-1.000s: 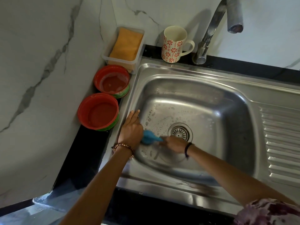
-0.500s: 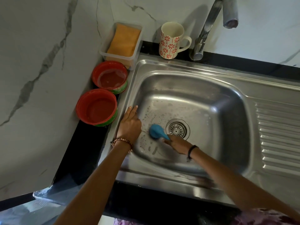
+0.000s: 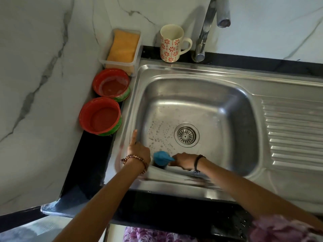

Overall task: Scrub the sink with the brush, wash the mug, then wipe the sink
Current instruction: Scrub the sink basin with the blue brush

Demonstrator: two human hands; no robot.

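A steel sink (image 3: 227,88) fills the middle of the head view, with soap bubbles on its floor near the drain (image 3: 186,135). My right hand (image 3: 183,160) grips a blue brush (image 3: 161,158) and presses it into the basin's near left corner. On the sink's left rim rests my left hand (image 3: 138,151), fingers flat and holding nothing. A white mug (image 3: 171,43) with red flowers stands upright on the back ledge, left of the tap (image 3: 203,32).
Two red tubs (image 3: 100,116) (image 3: 111,83) sit on the black counter left of the sink. Behind them a clear box holds an orange sponge (image 3: 123,46). A ribbed drainboard (image 3: 293,133) lies to the right. Marble walls close the left and back.
The brush and my right hand have moved from beside the drain toward the near left corner of the basin. My left hand stays on the left rim.
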